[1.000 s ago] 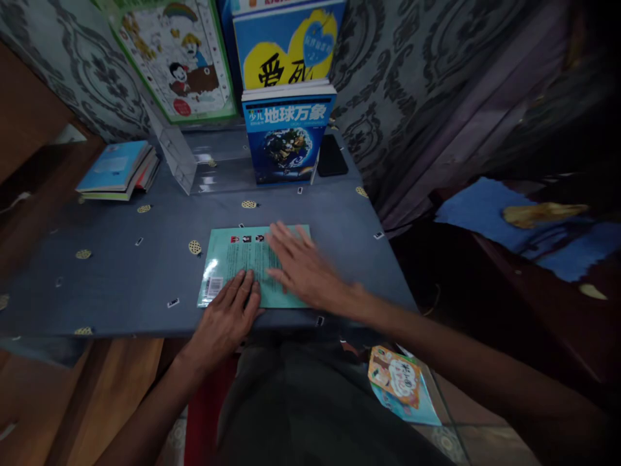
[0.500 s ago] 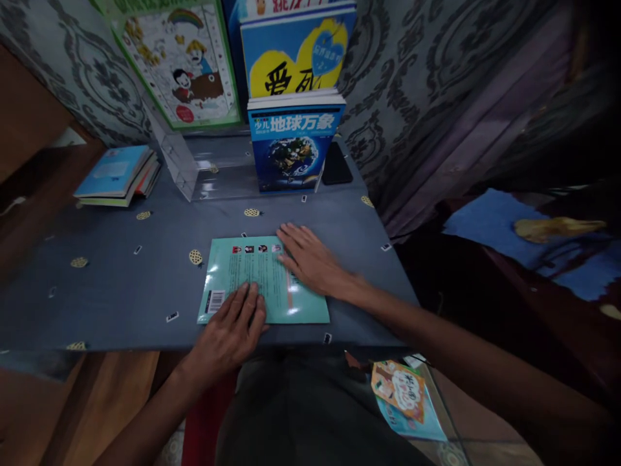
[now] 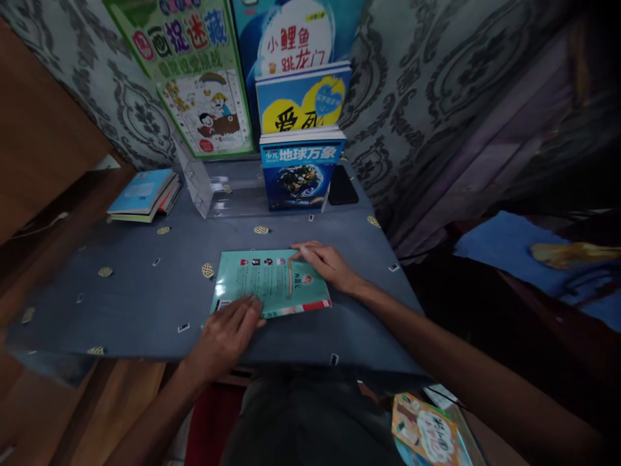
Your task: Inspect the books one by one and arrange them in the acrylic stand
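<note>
A teal paperback book [image 3: 257,285] lies back cover up near the table's front edge. Its near edge is slightly raised, so a red-and-white spine shows there. My left hand [image 3: 233,330] grips the near-left edge, fingers over the cover and covering most of the barcode. At the far-right corner, my right hand [image 3: 330,264] holds the book's edge, its fingers curled along the far side with the thumb on the cover. The undersides of both grips are hidden.
A clear acrylic stand [image 3: 198,181] on the patterned tablecloth [image 3: 130,291] bears several upright books, a blue globe-cover book [image 3: 301,181] in front. Left of it lies a small book stack [image 3: 143,194]; right, a black phone [image 3: 342,184]. Below the table sits an orange-and-teal book [image 3: 429,430].
My right hand has slid from flat on the cover to the far-right edge. The book's near edge has lifted, revealing the spine. The camera view has tilted up.
</note>
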Tool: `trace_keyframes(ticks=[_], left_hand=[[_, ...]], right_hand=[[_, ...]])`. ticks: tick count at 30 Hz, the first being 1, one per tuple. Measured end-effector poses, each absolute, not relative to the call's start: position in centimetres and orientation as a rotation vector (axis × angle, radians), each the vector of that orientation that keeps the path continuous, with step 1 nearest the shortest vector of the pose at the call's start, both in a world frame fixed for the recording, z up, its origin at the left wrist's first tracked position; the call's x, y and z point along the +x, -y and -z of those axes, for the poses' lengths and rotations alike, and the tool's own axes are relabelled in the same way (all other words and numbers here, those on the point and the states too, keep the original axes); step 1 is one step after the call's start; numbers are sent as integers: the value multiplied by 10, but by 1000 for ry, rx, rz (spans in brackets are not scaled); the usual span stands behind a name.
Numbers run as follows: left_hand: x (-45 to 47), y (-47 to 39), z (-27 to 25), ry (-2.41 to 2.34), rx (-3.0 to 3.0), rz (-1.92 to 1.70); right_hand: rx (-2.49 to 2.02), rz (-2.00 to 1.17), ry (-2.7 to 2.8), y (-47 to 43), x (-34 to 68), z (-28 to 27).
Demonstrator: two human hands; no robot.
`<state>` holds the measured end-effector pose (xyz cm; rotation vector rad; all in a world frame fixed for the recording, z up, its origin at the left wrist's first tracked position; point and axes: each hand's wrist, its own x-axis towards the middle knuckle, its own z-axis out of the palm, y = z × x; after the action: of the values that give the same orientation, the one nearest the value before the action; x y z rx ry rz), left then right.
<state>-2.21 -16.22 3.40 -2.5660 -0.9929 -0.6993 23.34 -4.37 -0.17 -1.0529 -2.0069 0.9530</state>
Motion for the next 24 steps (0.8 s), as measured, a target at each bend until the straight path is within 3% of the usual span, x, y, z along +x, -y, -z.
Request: trace_keyframes(ticks=[9,13,16,21,24], left_hand=[[-29,157,-65,1789,-2563,1129],[-26,156,-80,2062,-2496,1420],[-24,153,-81,2240,-2389,1801],[-14,136,-76,2307,-1878,2756],[-10,121,-70,2348,-1587,3075]], right_hand=[[-803,-1418,1241,39,236,3],[-691,-1540,1166,44,226,7],[-662,-1632,1219,51,212,9],[-660,-1824,1415,65,207,-3],[-785,-1861,1502,71,216,-14]])
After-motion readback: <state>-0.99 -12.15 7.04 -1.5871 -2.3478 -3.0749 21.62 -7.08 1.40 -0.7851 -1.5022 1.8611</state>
